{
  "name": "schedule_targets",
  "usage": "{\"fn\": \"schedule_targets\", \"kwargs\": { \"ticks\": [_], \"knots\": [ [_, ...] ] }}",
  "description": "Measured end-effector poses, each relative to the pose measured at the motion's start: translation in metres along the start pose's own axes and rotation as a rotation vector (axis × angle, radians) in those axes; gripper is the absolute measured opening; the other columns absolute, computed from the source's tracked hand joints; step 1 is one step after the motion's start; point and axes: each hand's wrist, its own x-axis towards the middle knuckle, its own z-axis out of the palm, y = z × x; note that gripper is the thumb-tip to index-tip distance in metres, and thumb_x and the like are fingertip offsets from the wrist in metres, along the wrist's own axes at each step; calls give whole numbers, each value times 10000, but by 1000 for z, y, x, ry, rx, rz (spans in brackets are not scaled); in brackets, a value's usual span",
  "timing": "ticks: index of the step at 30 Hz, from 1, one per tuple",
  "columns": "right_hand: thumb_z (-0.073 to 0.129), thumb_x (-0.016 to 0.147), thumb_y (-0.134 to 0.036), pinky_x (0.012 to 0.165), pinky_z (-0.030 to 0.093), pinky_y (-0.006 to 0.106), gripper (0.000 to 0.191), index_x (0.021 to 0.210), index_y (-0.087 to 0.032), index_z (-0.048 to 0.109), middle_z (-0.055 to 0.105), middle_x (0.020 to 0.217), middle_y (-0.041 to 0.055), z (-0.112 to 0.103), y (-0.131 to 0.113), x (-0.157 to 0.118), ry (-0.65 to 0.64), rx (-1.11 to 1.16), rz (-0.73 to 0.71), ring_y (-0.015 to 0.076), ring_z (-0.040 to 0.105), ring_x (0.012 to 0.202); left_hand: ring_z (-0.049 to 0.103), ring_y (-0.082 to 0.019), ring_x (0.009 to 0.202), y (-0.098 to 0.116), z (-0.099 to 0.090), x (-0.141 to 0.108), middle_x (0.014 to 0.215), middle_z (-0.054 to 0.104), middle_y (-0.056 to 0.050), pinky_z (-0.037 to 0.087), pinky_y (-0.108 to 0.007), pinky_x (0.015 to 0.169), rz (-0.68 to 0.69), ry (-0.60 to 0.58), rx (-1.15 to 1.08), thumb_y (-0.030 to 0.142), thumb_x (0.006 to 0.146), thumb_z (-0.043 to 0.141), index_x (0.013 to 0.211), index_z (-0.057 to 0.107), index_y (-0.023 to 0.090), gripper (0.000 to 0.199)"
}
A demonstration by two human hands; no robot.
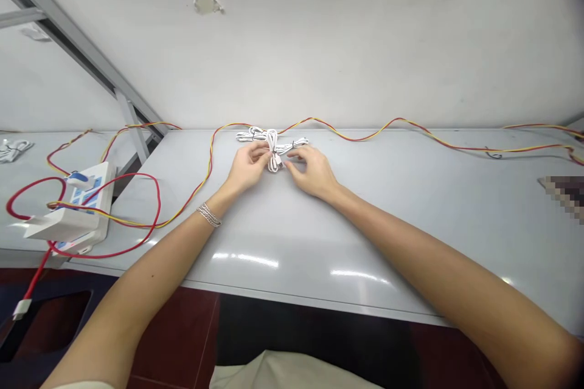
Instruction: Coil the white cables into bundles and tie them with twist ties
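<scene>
Near the back of the grey table, a white coiled cable (pixel 272 141) with a dark tie is pinched in my left hand (pixel 250 164). My right hand (pixel 312 170) is just to its right, thumb and fingers apart beside the cable's lower end. A second tied white cable (pixel 292 145) lies between the held one and my right fingertips; whether the fingers touch it is unclear. Another white bundle (pixel 252 134) lies behind my left fingers.
Red and yellow twisted wires (pixel 340 133) run along the white wall. A white power strip (pixel 103 194) with plugs and red cable loops stands at the left. Another white cable (pixel 14 149) lies far left. A pixelated object (pixel 566 194) is at the right edge.
</scene>
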Motion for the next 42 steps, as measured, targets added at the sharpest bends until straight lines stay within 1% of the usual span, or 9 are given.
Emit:
{"fn": "schedule_targets", "kwargs": {
  "ticks": [4, 7, 10, 16, 18, 22, 29, 37, 42],
  "knots": [
    [599, 883, -369, 835, 526, 360, 254, 1048, -200, 693, 729, 1045, 76, -2, -5, -1, -58, 161, -21, 207, 662, 890, 685, -192, 864, 2, 7, -4, 941, 718, -100, 560, -338, 806, 7, -78, -134, 326, 733, 752, 1021, 627, 129, 370],
    [592, 888, -372, 810, 530, 348, 256, 1070, -220, 688, 740, 1016, 56, -2, -6, -1, -69, 228, 13, 201, 681, 870, 688, -193, 887, 3, 8, -6, 984, 719, -101, 576, -351, 822, 9, -62, -156, 321, 728, 751, 1015, 634, 138, 360],
    [580, 890, -335, 814, 521, 340, 196, 1002, -217, 689, 743, 949, 39, -2, -4, -1, -106, 223, 12, 195, 689, 858, 692, -198, 889, 4, 9, -8, 975, 718, -90, 589, -363, 828, 14, -41, -121, 318, 732, 751, 974, 644, 137, 320],
    [633, 838, -365, 756, 501, 328, 209, 956, -192, 632, 712, 911, 56, 0, -1, 0, -54, 149, 29, 180, 640, 778, 666, -165, 682, 7, 8, -9, 786, 688, -59, 571, -302, 631, -24, 34, 49, 315, 732, 757, 830, 632, 154, 226],
    [647, 817, -366, 723, 488, 322, 215, 931, -188, 606, 688, 864, 49, -1, -1, 0, -45, 130, 31, 170, 610, 739, 668, -171, 656, 9, 7, -9, 748, 681, -57, 559, -299, 605, -48, 0, 51, 334, 733, 763, 797, 624, 151, 239],
    [637, 806, -372, 663, 461, 303, 205, 880, -199, 555, 635, 787, 10, -2, -3, -1, -51, 145, 30, 147, 558, 676, 678, -180, 662, 16, 6, -12, 744, 695, -70, 556, -316, 641, -99, -101, 10, 360, 737, 779, 798, 652, 135, 266],
    [647, 785, -346, 651, 451, 300, 206, 864, -213, 510, 610, 792, -5, -3, -3, -1, -61, 183, 29, 142, 538, 675, 694, -192, 682, 14, 3, -9, 796, 722, -117, 570, -324, 629, -216, -163, -121, 466, 823, 689, 821, 687, 118, 348],
    [657, 792, -312, 650, 448, 286, 187, 873, -216, 518, 623, 826, -8, -3, -2, -2, -67, 262, 47, 129, 537, 673, 698, -192, 759, 15, -3, -7, 807, 727, -134, 528, -267, 614, -337, -236, -240, 358, 836, 708, 846, 716, 94, 264],
    [682, 782, -323, 670, 451, 298, 217, 878, -213, 521, 628, 829, 8, -4, -3, -2, -66, 247, 44, 139, 540, 691, 632, -134, 644, 19, -7, -6, 800, 697, -98, 499, -255, 554, -381, -254, -269, 300, 789, 750, 834, 718, 98, 210]
  ]
}}
